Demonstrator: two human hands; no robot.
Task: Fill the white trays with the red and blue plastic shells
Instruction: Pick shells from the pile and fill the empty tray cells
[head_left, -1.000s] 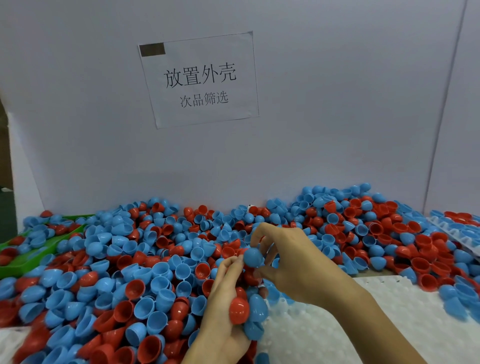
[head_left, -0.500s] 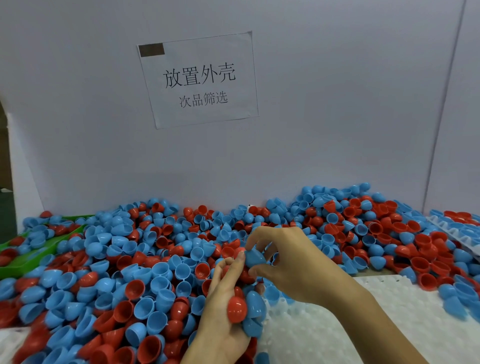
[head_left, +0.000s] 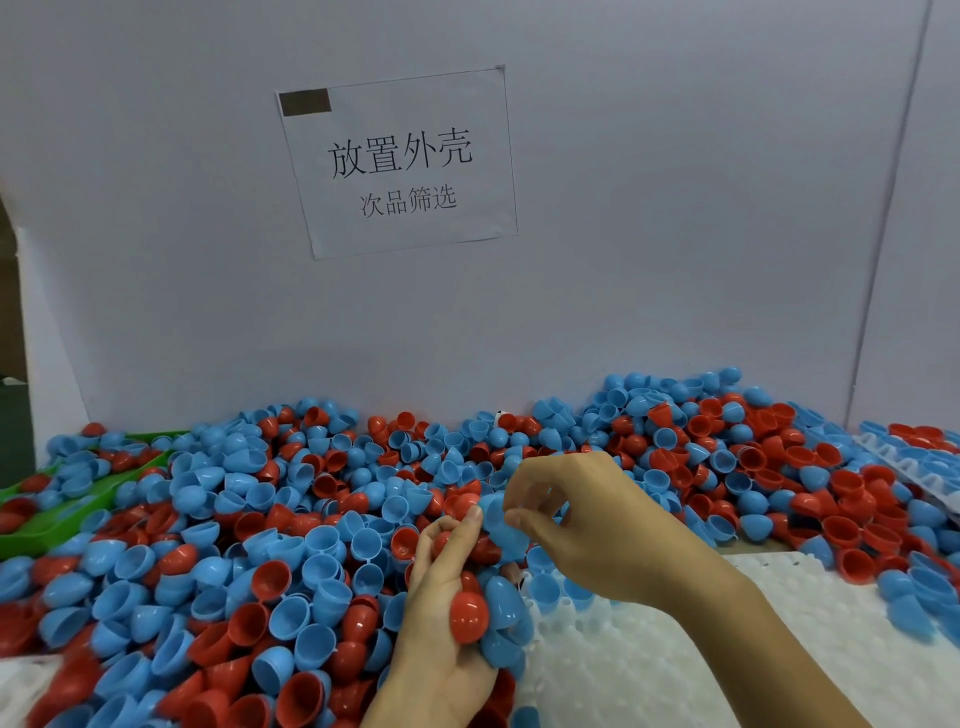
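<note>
Left hand (head_left: 441, 629) cups a clutch of shells against palm, fingers curled round them: a red shell (head_left: 468, 618) dome-out at front, blue ones bunched beside it. Right hand (head_left: 587, 525) pinches one blue shell (head_left: 500, 519) between thumb and fingertips, just above left fingertips, touching or nearly so; hard to tell. White tray (head_left: 675, 654) lies under the right forearm, at lower right, a few blue shells already seated at its near-left edge, most pockets bare. Loose heap of shells (head_left: 249, 551) covers the bench left and behind, up to the wall. A second tray (head_left: 914, 457) at far right looks filled with red and blue.

Step, judged: sorting/feeding, right hand taking a single shell off the left-hand stock to seat it. Next move calls for carrying it down to a bare pocket and matching its orientation; pocket layout is too blurred to read.

Shells: thin glossy plastic, half-egg cups, some with a small tab at the rim; light, likely to nest and roll. Tray: matte white, bumpy moulded grid. Green bin (head_left: 78, 499) at far left, paper sign (head_left: 400, 161) on the wall.
</note>
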